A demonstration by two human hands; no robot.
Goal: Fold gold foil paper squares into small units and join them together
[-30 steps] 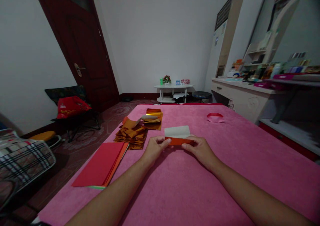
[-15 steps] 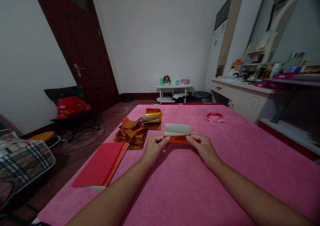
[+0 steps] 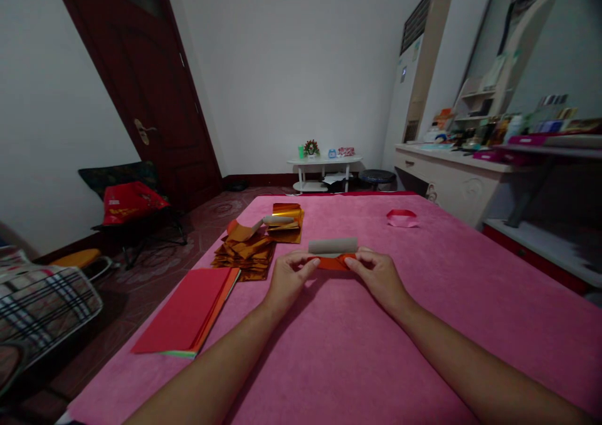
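Between my two hands is a sheet of foil paper [image 3: 333, 263], orange on its near folded strip and pale grey on the curled far part. My left hand [image 3: 292, 276] pinches the near left corner, thumb on top. At the near right corner, my right hand [image 3: 376, 273] grips it the same way. The paper is held just over the pink cloth [image 3: 357, 350]. To the left of my left hand lies a pile of folded gold foil papers [image 3: 247, 252], with a smaller gold stack [image 3: 286, 221] behind it.
A stack of red and coloured paper [image 3: 188, 309] lies at the cloth's left edge. A folded pink paper piece [image 3: 402, 218] sits at the far right. Beyond stand a low white table [image 3: 324, 160], a round stool [image 3: 377, 177] and a dresser [image 3: 451, 168].
The far grey part of the paper has curled down and looks shorter, and the orange strip has tilted. Both hands keep their pinch. The view has shifted slightly.
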